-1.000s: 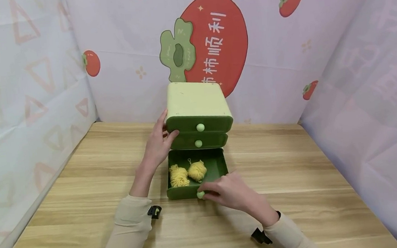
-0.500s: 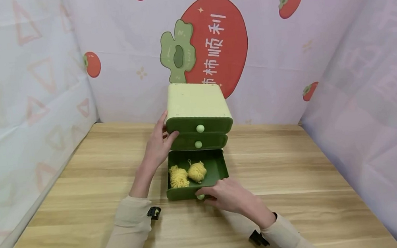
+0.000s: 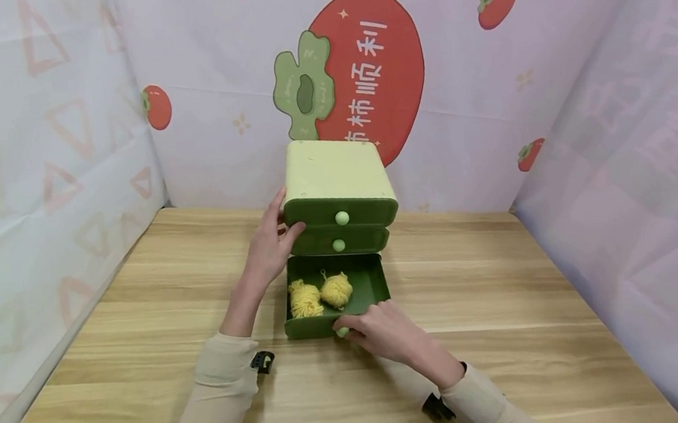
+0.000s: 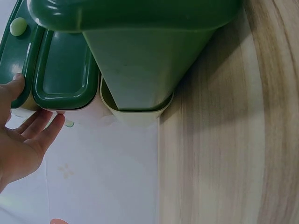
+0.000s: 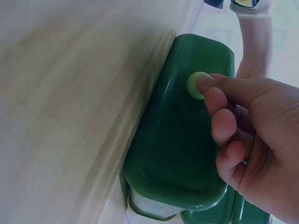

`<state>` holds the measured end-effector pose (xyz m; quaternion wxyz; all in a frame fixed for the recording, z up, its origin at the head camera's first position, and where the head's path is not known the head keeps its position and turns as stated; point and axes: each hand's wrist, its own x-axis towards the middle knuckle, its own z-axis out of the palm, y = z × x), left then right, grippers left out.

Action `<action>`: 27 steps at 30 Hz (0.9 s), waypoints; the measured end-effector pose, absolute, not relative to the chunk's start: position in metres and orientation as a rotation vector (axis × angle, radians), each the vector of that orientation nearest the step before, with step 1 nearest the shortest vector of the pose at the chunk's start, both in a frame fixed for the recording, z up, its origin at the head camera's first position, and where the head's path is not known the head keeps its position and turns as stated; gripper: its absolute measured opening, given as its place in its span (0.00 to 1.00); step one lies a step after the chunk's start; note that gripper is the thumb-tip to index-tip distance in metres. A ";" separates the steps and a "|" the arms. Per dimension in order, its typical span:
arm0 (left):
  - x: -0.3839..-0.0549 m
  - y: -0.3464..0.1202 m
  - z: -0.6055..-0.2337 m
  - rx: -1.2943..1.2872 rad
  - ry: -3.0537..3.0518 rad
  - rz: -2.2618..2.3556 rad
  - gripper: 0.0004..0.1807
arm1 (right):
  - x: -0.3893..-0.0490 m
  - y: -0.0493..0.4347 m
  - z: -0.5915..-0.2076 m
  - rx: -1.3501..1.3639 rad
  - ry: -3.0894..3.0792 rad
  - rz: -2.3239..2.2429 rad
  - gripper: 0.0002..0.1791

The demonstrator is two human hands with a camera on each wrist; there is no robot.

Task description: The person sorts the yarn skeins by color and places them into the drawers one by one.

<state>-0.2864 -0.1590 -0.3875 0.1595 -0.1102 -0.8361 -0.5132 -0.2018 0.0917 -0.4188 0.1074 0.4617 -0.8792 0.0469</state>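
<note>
A small cabinet with a pale yellow-green top point(image 3: 338, 171) and dark green drawer fronts stands on the table. Its bottom drawer point(image 3: 373, 283) is pulled out, while the two above are closed. Inside lie two bundles of yellow yarn: a longer skein point(image 3: 305, 300) at the left and a rounder ball point(image 3: 337, 290) beside it. My left hand point(image 3: 269, 245) holds the cabinet's left front corner, thumb on the front and fingers along the side. With thumb and index finger, my right hand point(image 3: 384, 331) pinches the bottom drawer's light green knob point(image 5: 198, 85); its other fingers are curled.
Wooden tabletop point(image 3: 474, 280) surrounds the cabinet. A fabric backdrop point(image 3: 217, 155) printed with persimmons rises close behind it, with cloth walls at left and right. Each sleeve has a black wrist device, such as the one at the right wrist point(image 3: 437, 407).
My right hand and wrist have turned and shifted slightly left at the knob. The drawer, the yarn and my left hand look unchanged.
</note>
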 end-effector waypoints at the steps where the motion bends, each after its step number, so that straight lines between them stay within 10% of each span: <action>1: -0.287 -0.159 -0.387 -0.317 -2.388 -1.464 0.42 | -0.203 0.091 -0.419 1.358 -2.580 0.140 0.08; 27: -0.285 -0.159 -0.386 -0.323 -2.404 -1.431 0.41 | -0.255 0.077 -0.424 1.200 -2.552 0.177 0.09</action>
